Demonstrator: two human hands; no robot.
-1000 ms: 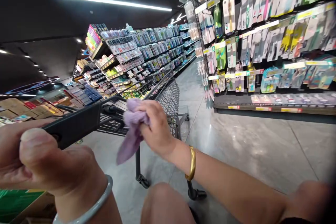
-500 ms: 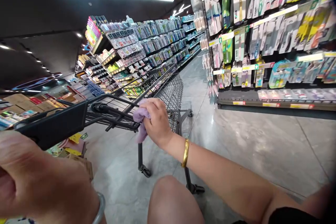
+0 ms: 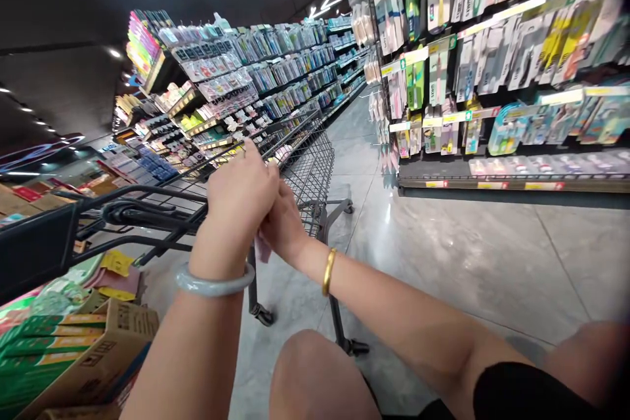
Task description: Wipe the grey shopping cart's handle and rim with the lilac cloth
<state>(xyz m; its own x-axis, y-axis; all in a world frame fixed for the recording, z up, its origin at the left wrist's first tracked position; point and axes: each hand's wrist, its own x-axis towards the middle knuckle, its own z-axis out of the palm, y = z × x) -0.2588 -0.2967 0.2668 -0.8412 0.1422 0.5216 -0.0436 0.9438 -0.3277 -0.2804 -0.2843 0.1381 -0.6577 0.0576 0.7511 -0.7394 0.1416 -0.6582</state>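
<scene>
My right hand (image 3: 284, 228), with a gold bangle on its wrist, is closed on a purple cloth (image 3: 261, 251) at the near corner of a dark wire shopping cart (image 3: 310, 164). Only a small corner of the cloth shows below the hand. My left hand (image 3: 240, 200), wearing a pale jade bracelet, lies over the right one with its back towards me. Its fingers curl away out of sight, so what they grip is hidden. The cart's black handle (image 3: 34, 249) is at the far left.
Shelves of hanging packaged goods (image 3: 492, 79) line the right side of the aisle, and more shelves (image 3: 236, 92) run along the left. Cardboard boxes (image 3: 88, 348) with green packs sit at the lower left. My bare knee (image 3: 315, 374) is at the bottom. Grey tiled floor (image 3: 467, 256) stretches ahead.
My left hand has left the cart handle and moved right onto my right hand. The cloth, hanging loose a second ago, is now almost fully covered.
</scene>
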